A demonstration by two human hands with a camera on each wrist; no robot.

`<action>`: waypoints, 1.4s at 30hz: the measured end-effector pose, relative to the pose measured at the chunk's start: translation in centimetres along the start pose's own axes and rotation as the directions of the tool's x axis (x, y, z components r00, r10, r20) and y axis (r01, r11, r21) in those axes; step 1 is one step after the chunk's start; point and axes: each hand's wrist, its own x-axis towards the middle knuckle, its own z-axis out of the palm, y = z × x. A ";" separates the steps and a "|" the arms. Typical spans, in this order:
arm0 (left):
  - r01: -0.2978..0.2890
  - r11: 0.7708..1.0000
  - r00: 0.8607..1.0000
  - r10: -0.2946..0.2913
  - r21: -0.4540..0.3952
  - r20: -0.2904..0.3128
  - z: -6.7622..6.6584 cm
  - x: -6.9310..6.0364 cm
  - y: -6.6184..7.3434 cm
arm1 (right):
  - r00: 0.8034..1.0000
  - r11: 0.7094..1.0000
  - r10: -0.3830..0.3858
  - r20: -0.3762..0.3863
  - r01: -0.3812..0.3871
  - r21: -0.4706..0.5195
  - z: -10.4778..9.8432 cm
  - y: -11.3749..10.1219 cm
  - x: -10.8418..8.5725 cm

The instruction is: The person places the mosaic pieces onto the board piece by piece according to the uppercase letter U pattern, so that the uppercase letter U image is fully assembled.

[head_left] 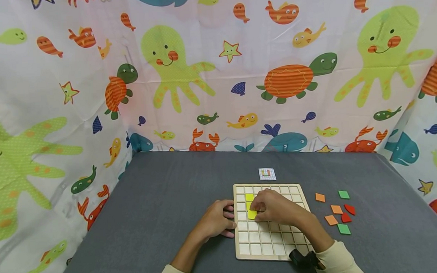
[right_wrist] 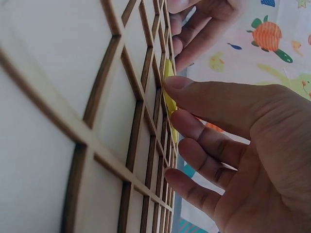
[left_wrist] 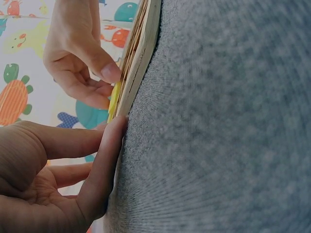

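Observation:
A wooden grid board (head_left: 245,253) with pale square cells lies on the dark cloth. Yellow square tiles (head_left: 249,197) line up in a column near its left side. My right hand (head_left: 278,207) is over the board, its thumb and forefinger pinching a yellow tile (head_left: 251,215) at the lower end of that column. In the right wrist view, the thumb touches the yellow tile (right_wrist: 169,97) while the other fingers are bent beside it. My left hand (head_left: 216,220) rests against the board's left edge, fingertips and thumb touching the rim (left_wrist: 141,58).
Right of the board lie several loose pieces: orange squares (head_left: 337,209), green squares (head_left: 344,229) and red pieces with a rounded side (head_left: 350,209). Behind the board is a small card (head_left: 267,174) with a coloured U-shaped grid pattern. A printed sea-animal curtain (head_left: 215,71) surrounds the table (head_left: 162,188).

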 end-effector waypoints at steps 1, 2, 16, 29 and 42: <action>0.000 1.000 1.000 0.000 0.002 0.000 0.0 0.0 0.0 | 1.000 1.000 -0.003 0.002 0.003 0.003 0.0 0.0 0.0; 0.000 1.000 1.000 0.000 0.002 0.000 0.0 0.0 0.0 | 1.000 1.000 -0.006 0.003 0.006 0.005 0.0 0.0 0.0; -0.004 1.000 1.000 0.004 0.017 -0.002 0.1 0.1 0.1 | 1.000 1.000 -0.008 -0.013 0.008 0.004 -0.3 0.4 -0.5; -0.012 1.000 1.000 0.012 0.023 -0.001 0.0 0.0 0.0 | 0.989 0.991 0.132 -0.060 -0.130 0.038 -1.8 2.1 -2.8; -0.008 1.000 1.000 0.008 0.018 0.006 0.0 -0.2 0.0 | 0.974 0.982 0.189 -0.121 -0.189 0.011 -4.4 5.2 -7.1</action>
